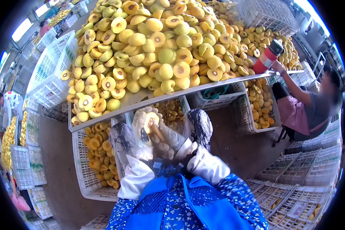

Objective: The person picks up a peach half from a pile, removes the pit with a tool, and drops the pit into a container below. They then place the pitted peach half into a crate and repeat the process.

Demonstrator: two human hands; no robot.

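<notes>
Left hand (139, 117) pinches cut fruit (152, 117); right hand (168, 141) against it, closure unclear. Slip risk: fruit likely moist.

The fruit pile (153, 42) (cut off above) hides most of the table (141, 96).

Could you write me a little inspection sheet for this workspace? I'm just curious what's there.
Surface: metal table, mostly buried in fruit.
Job's things: many fruits halved, some showing stones; crates below the table, including one at left, hold more.
Clutter: red bottle on the table's right side; green item in a crate beneath.
Hands: both gloved; left holds a fruit half, right close by, its grip unclear.
Cables: nothing seen.
Surroundings: seated person at right, reaching to the bottle; stacked crates behind.
</notes>
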